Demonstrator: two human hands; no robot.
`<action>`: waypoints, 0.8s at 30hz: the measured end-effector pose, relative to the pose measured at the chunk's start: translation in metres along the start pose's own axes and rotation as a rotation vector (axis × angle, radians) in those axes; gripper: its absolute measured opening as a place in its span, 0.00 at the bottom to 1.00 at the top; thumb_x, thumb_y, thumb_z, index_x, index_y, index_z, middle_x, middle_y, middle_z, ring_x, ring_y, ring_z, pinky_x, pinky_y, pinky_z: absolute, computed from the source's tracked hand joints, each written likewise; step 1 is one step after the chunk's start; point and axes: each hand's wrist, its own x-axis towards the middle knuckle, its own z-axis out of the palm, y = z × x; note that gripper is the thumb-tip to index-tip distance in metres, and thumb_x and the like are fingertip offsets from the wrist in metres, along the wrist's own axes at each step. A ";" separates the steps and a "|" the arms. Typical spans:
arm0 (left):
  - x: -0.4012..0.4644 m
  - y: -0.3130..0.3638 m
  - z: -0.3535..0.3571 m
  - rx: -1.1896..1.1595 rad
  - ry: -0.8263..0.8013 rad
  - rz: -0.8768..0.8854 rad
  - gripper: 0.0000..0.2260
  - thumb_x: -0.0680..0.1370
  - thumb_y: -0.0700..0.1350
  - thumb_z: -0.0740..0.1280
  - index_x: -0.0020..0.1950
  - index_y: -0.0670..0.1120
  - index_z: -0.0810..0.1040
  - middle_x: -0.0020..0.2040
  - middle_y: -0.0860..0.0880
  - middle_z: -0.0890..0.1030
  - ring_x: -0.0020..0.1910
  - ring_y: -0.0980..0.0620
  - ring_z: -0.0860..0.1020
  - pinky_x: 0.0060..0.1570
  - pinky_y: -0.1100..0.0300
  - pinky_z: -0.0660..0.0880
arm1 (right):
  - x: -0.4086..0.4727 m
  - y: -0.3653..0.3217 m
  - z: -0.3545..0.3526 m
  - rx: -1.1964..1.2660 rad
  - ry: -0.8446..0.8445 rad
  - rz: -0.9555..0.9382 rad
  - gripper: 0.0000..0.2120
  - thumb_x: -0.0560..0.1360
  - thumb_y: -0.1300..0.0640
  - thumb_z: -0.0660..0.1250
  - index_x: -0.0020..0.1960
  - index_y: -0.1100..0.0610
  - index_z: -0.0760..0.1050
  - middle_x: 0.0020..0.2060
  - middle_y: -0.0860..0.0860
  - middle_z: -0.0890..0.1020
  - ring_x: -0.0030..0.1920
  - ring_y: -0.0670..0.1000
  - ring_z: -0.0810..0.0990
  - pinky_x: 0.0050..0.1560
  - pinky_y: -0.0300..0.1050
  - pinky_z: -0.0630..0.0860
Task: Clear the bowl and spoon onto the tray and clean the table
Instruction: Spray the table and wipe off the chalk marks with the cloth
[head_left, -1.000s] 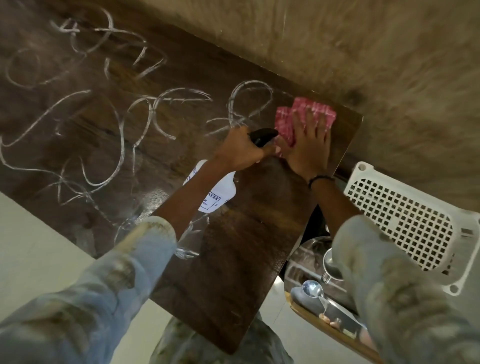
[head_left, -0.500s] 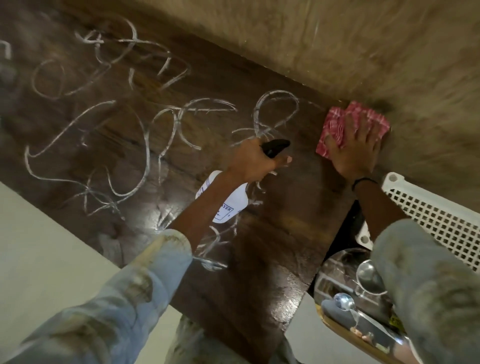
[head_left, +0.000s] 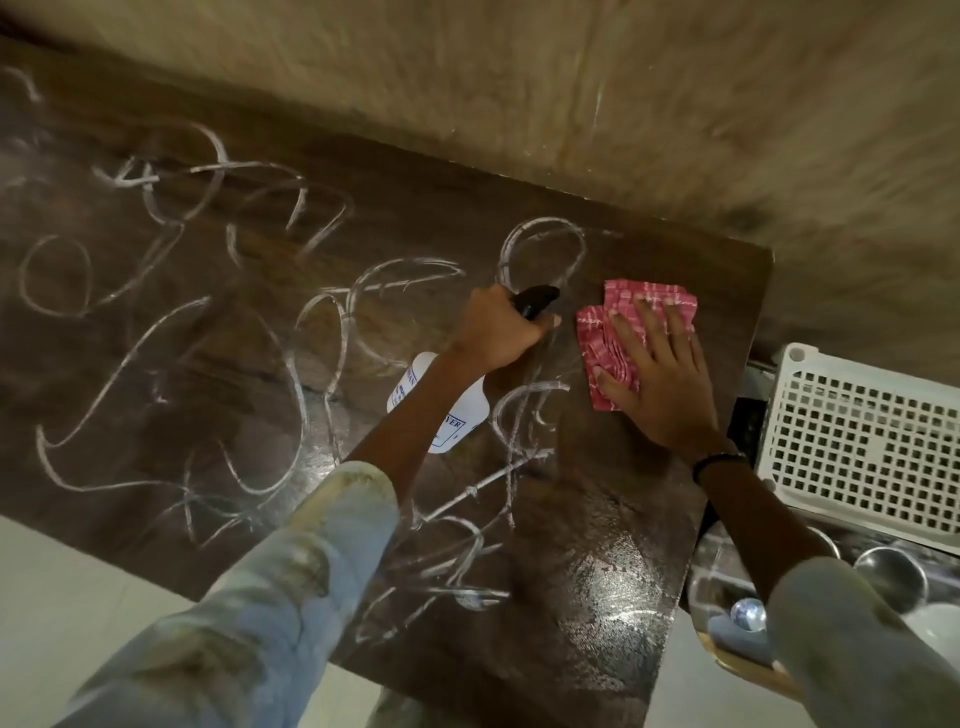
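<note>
My right hand (head_left: 660, 384) presses flat on a folded red checked cloth (head_left: 631, 332) near the right end of the dark wooden table (head_left: 208, 374). My left hand (head_left: 498, 332) grips the black trigger head of a white spray bottle (head_left: 441, 410), held just above the table to the left of the cloth. White curly streaks cover most of the tabletop. At the lower right, off the table's end, a shiny metal tray (head_left: 722, 587) carries a metal bowl (head_left: 891, 574) and a spoon (head_left: 748, 616), partly hidden by my right sleeve.
A white perforated plastic basket (head_left: 857, 441) stands right of the table's end, above the tray. A beige wall runs along the table's far edge. Pale floor shows at the lower left.
My right hand has slid the cloth back from the table's far right corner toward the left and nearer the spray bottle. My left hand keeps its grip on the bottle.
</note>
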 end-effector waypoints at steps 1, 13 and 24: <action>0.004 0.000 0.000 -0.002 0.015 -0.008 0.21 0.72 0.53 0.72 0.54 0.37 0.79 0.41 0.41 0.84 0.40 0.46 0.83 0.49 0.50 0.80 | 0.000 -0.001 0.000 -0.009 -0.002 0.005 0.35 0.76 0.34 0.50 0.77 0.51 0.57 0.77 0.55 0.59 0.76 0.61 0.53 0.73 0.62 0.55; 0.026 -0.016 -0.035 -0.047 0.067 -0.001 0.22 0.70 0.54 0.73 0.59 0.43 0.80 0.39 0.42 0.83 0.34 0.48 0.81 0.41 0.55 0.80 | 0.017 0.004 -0.006 -0.002 -0.021 0.019 0.36 0.75 0.32 0.50 0.77 0.50 0.56 0.77 0.56 0.58 0.77 0.62 0.52 0.73 0.64 0.56; 0.024 -0.038 -0.071 -0.078 0.029 0.045 0.22 0.69 0.55 0.74 0.56 0.42 0.81 0.37 0.42 0.83 0.41 0.47 0.83 0.49 0.54 0.79 | 0.142 -0.086 -0.005 0.037 -0.060 0.155 0.38 0.74 0.33 0.46 0.79 0.48 0.46 0.79 0.56 0.47 0.77 0.62 0.45 0.74 0.61 0.42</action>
